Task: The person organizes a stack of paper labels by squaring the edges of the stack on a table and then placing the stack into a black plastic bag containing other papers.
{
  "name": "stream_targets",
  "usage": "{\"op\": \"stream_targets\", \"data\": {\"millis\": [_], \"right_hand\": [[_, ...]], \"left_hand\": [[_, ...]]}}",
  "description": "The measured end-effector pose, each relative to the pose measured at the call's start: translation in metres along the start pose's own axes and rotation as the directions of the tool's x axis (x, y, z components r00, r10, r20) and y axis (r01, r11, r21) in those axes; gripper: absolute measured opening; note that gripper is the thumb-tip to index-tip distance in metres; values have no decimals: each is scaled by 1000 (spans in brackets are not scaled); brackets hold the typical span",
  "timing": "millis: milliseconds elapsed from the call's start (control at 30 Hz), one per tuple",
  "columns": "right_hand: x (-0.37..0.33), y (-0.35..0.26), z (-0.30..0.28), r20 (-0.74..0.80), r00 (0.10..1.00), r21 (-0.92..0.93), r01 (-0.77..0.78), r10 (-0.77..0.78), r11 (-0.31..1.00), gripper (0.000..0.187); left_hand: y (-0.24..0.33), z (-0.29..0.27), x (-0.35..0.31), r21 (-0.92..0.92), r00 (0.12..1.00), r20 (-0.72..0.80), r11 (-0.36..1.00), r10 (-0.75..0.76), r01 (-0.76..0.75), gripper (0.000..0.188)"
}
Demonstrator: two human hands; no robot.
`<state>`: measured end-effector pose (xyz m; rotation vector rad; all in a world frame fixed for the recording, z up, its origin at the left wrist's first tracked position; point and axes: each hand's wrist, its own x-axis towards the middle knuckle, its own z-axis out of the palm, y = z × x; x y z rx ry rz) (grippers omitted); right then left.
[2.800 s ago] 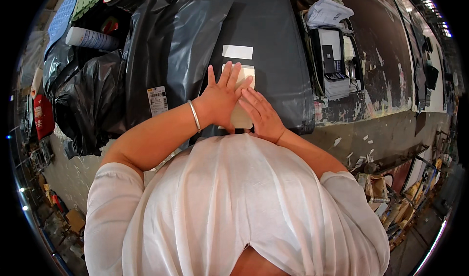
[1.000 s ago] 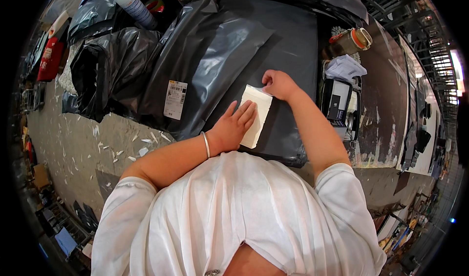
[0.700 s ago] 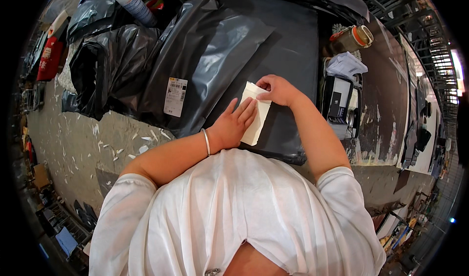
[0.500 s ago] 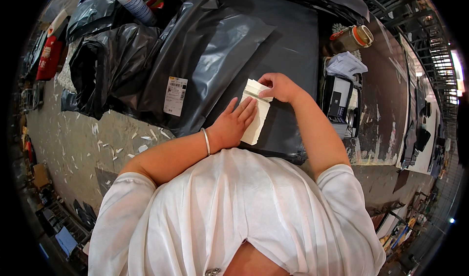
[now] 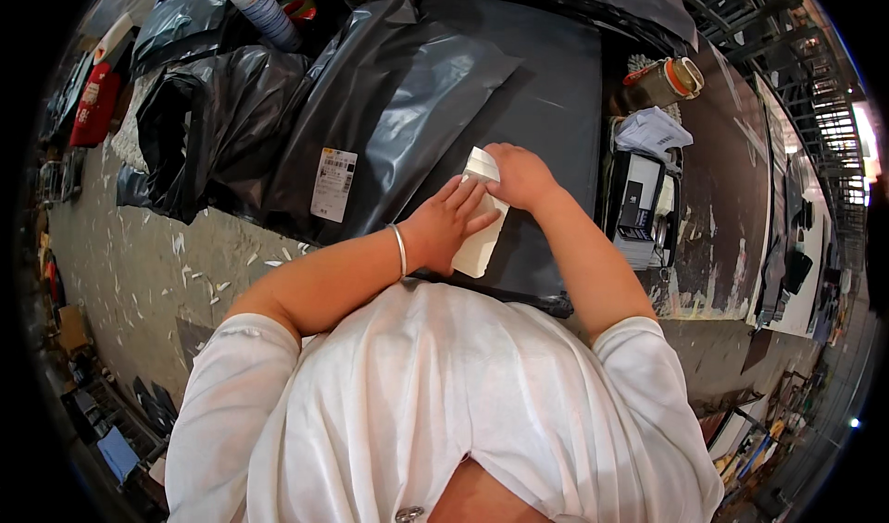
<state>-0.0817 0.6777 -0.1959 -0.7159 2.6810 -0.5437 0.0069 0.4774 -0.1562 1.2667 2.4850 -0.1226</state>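
Observation:
A white, creased stack of what looks like folded paper or labels (image 5: pixel 482 243) lies on a pile of dark grey plastic bags (image 5: pixel 546 88) in front of me. My left hand (image 5: pixel 448 224) rests across it with fingers stretched and slightly apart, pressing on its middle. Around the far right end of the white stack, the fingers of my right hand (image 5: pixel 520 177) are curled and closed; some fingertips are hidden. To the left, a loose dark plastic bag (image 5: pixel 407 106) bears a white printed label (image 5: pixel 331 186). A metal bangle (image 5: pixel 399 250) circles my left wrist.
A spray can (image 5: pixel 262 9) and crumpled black bags (image 5: pixel 250 106) are at the upper left. On the right stand a bottle with an orange ring (image 5: pixel 662 83), crumpled white paper (image 5: pixel 653 131) and a black box (image 5: pixel 639 199). Paper scraps litter the floor (image 5: pixel 176 273).
My right hand has turned and folded over the far end of the white stack, pressing its raised flap down. My left hand has shifted slightly, its fingers more spread.

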Motion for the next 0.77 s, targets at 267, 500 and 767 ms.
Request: {"op": "stream_targets", "data": {"millis": [267,500,767], "right_hand": [[-66,8,-16,-171,964,-85,-218,202,972,52],[-103,7,25,-361,871,-19,-365,335,931,64],[-90,-5,51,-460,840,0,-325,288,946,52]], "left_hand": [[4,-19,8,229,987,162,972,13,-50,125],[8,-7,17,173,997,30,982,68,-72,120],[0,4,2,159,986,-114,982,122,-103,121]]}}
